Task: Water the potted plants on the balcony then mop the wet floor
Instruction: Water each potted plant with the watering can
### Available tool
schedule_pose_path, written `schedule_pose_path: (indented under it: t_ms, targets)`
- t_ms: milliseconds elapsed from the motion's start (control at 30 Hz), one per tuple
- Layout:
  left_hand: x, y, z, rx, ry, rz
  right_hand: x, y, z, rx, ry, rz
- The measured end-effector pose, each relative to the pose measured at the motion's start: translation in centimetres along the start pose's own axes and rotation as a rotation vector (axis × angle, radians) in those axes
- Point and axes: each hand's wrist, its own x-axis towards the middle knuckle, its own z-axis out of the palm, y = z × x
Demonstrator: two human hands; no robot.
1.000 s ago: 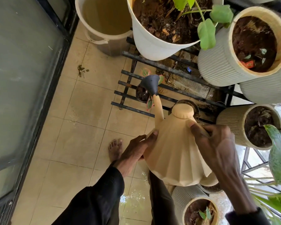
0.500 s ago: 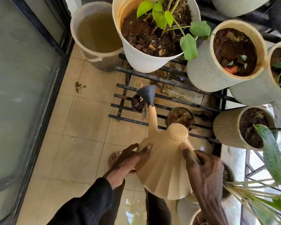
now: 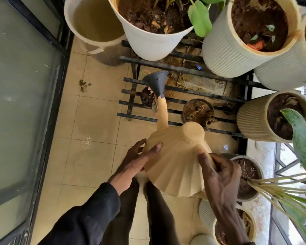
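Tiled balcony floor (image 3: 95, 121) seen from above, with small wet glints on it. Nearest, two dark-sleeved arms hold a beige fluted watering can (image 3: 177, 165). The left hand (image 3: 136, 167) lies with straight fingers against the can's side. The right hand (image 3: 221, 174) is wrapped round the handle.

Beyond the hands the spout reaches forward, its dark rose (image 3: 156, 82) above a small dark pot (image 3: 146, 98) on a low black metal rack (image 3: 184, 69). Farther off stand a large white pot (image 3: 148, 45), ribbed pots and a bucket of water (image 3: 95, 20).

No stream shows, so I cannot tell whether water is falling. Watering seems under way, though which pots are done is unclear. No mop is in view, so mopping looks not yet begun.

Compared with a second earlier, both grips are unchanged and the rose remains over the same pot. A second small pot (image 3: 198, 110) behind the lid is now uncovered, and the bare foot is hidden.
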Motion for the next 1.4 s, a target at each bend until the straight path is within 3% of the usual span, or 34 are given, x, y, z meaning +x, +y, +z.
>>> schedule_pose_path:
  t_ms: [300, 533, 733, 967, 1400]
  targets:
    - [1.1, 0.2, 0.9, -0.062, 0.005, -0.017, 0.3, 1.2, 0.1, 0.121, -0.007, 0.068]
    - [0.6, 0.9, 0.8, -0.084, -0.031, 0.070, -0.5, 2.0, 0.2, 0.176, 0.034, 0.071]
    - [1.6, 2.4, 0.1, -0.065, 0.019, 0.004, -2.1, 1.5, 1.5, 0.259, 0.070, 0.104]
    - [1.5, 3.7, -1.8, -0.031, -0.091, 0.010, -5.5, 0.3, 3.0, 0.341, 0.145, 0.160]
    - [0.8, 2.1, -1.2, 0.298, -0.193, -0.067, -14.4, 0.7, 4.7, 0.386, 0.290, 0.362]
